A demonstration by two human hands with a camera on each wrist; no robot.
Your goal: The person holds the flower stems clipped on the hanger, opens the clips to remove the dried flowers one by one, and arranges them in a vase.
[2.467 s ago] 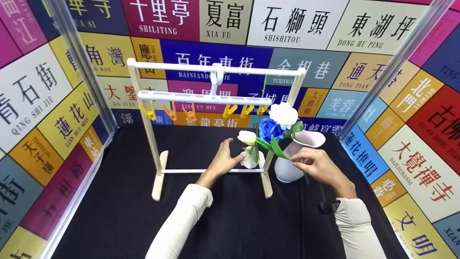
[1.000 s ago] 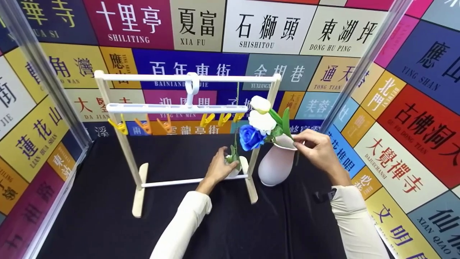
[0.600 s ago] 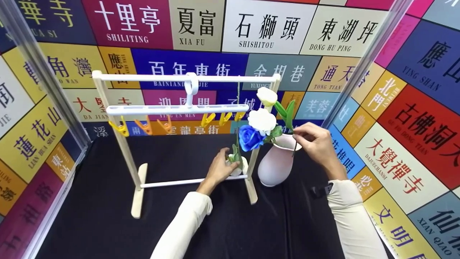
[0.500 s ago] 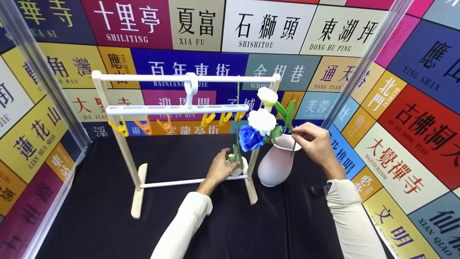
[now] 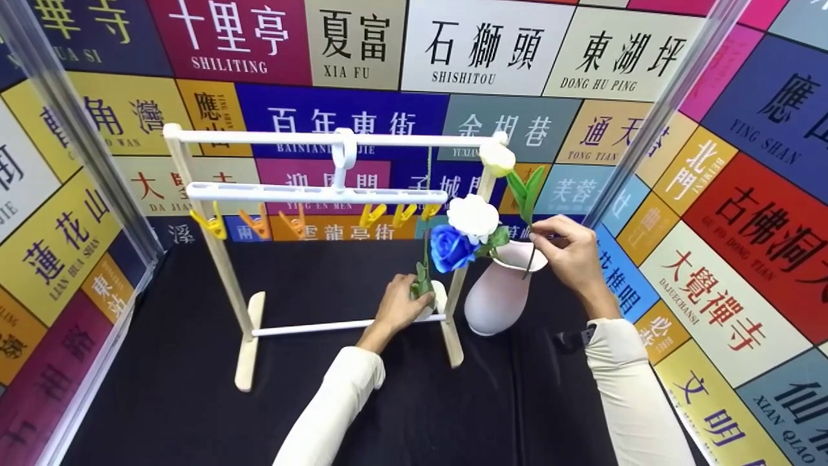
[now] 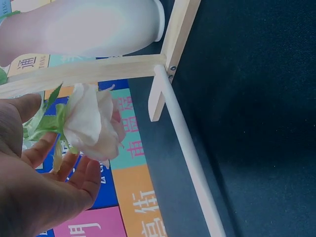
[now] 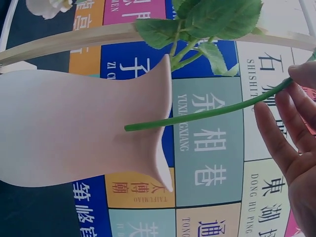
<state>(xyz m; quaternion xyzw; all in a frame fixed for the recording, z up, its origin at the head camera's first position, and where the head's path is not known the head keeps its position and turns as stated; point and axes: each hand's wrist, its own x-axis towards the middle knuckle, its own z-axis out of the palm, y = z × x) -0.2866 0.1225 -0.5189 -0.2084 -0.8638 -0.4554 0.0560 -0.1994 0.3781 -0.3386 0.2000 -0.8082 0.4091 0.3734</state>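
Note:
My right hand (image 5: 572,259) pinches the green stem of an upright white tulip (image 5: 498,159) between thumb and fingers. Its stem's lower end (image 7: 129,128) overlaps the outer wall of the pale pink vase (image 5: 495,301), just below the rim, in the right wrist view. A blue rose (image 5: 453,249) and a fuller white flower (image 5: 473,217) lean out of the vase to the left. At the rack's right side, my left hand (image 5: 400,304) holds a white rose (image 6: 91,123) by its green base. That rose hangs head down, its stem rising toward the hanger's rightmost clip.
A wooden rack (image 5: 249,343) stands left of the vase on a black cloth (image 5: 414,414). A white hanger (image 5: 278,192) with several yellow and orange clips (image 5: 373,215) hangs from its top bar. Printed panels (image 5: 349,45) enclose the back and sides.
The tulip has swung from lying leftward to upright, rising beside the vase mouth in my right hand. My left hand has closed round the hanging rose. The head view has shifted.

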